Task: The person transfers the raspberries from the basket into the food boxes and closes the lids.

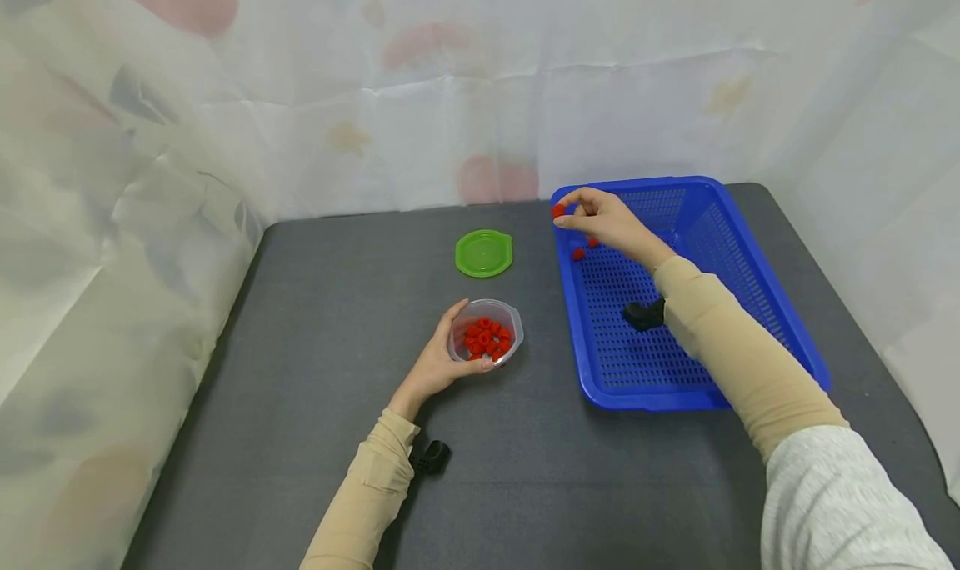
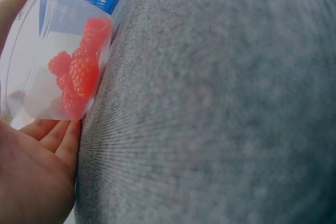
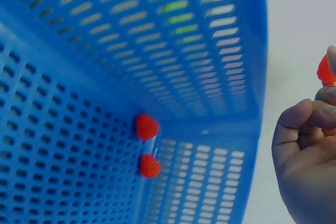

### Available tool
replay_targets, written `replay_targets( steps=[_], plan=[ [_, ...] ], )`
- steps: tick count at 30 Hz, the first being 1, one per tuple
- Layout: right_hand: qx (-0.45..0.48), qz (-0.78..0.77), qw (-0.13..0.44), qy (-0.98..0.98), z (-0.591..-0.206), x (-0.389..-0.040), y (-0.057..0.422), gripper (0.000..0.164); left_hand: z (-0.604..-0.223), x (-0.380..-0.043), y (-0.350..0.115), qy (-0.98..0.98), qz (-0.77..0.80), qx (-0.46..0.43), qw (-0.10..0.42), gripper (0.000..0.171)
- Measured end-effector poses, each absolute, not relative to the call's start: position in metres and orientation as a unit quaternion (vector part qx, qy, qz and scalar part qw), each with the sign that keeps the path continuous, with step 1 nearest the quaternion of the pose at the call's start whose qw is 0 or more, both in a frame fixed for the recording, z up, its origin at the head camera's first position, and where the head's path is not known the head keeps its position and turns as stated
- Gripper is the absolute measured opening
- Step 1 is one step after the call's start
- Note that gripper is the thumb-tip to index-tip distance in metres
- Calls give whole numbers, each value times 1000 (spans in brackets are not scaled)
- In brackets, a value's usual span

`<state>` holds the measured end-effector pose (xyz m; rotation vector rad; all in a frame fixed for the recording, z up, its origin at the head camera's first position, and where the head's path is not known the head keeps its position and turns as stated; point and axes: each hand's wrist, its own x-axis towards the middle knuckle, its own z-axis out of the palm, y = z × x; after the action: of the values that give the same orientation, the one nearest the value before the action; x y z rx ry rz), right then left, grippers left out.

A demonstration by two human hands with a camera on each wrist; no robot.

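My left hand [image 1: 438, 362] grips a clear plastic container [image 1: 513, 313] from its left side, fingers behind and thumb along the near rim. Several red raspberries [image 2: 84, 76] lie piled at the bottom of it. Over the far left corner of the blue basket [image 1: 592, 391], my right hand [image 1: 606, 218] pinches one raspberry [image 1: 558, 211] between thumb and fingertips. Two more raspberries [image 3: 146, 127] rest in a corner of the basket, seen below the hand in the right wrist view.
A green lid [image 1: 483, 253] lies flat on the dark grey table [image 1: 315, 320], behind the container. The basket's raised walls stand on the table's right side. Pale printed sheeting [image 1: 420, 120] hangs behind the table and along both sides.
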<state>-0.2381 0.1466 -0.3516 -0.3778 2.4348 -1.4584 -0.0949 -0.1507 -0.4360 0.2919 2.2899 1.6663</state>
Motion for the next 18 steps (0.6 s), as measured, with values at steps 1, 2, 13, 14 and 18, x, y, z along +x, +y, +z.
replay_targets(
  steps=[1, 2, 13, 14, 18],
  plan=[
    [-134, -508, 140, 839, -350, -237, 145, 41, -436, -95, -151, 796, 579, 101, 148, 96],
    [-138, -511, 142, 837, -349, -237, 143, 41, -436, -95, -151, 796, 579, 101, 148, 96],
    [-169, -499, 152, 836, -337, -233, 127, 35, -435, -94, -151, 795, 579, 103, 146, 96],
    [-171, -499, 152, 836, -337, -233, 126, 35, -435, -94, -151, 796, 579, 103, 146, 96],
    [-183, -503, 157, 830, -333, -231, 123, 35, -434, -94, -151, 798, 575, 100, 150, 96]
  ],
)
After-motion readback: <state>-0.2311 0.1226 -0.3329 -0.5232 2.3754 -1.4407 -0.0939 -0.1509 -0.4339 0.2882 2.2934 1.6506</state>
